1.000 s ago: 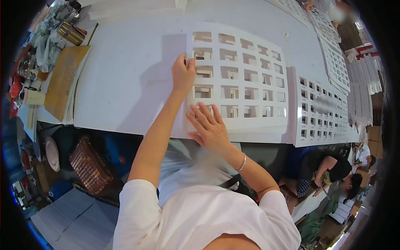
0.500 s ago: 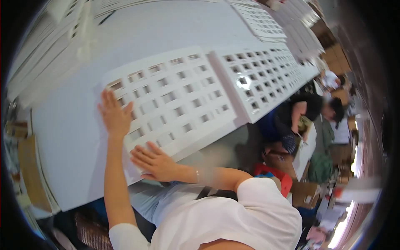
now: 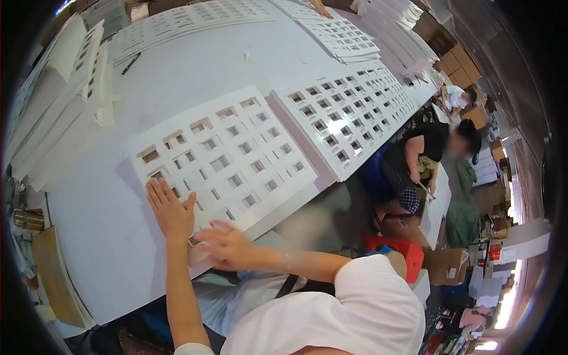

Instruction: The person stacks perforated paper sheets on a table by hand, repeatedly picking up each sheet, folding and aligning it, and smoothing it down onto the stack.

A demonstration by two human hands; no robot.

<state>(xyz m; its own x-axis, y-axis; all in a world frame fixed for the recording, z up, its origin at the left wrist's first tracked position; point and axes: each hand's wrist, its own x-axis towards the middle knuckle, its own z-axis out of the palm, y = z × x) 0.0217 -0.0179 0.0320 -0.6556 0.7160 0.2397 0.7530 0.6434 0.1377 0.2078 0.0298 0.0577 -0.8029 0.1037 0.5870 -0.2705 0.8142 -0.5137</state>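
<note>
Handwork on a white window-cut panel (image 3: 228,148) lying on the tabletop (image 3: 99,239): steadying its left edge with left hand (image 3: 171,218), holding blurred right hand (image 3: 229,246) by the near corner, fingers open on each, ideally pressing lightly and evenly, without flexing it.

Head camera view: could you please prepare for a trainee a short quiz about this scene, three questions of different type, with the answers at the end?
1. Multiple choice: comparing the person's own left hand and right hand, which looks blurred?
A) Only the left
B) Only the right
C) Neither

2. True or false: the dark pen lies on the table, apart from the white panel at the person's hands.

3. Fill in the missing word: the white panel has rows of rectangular ____ cut through it.

Key: 1. B; 2. True; 3. openings
</note>
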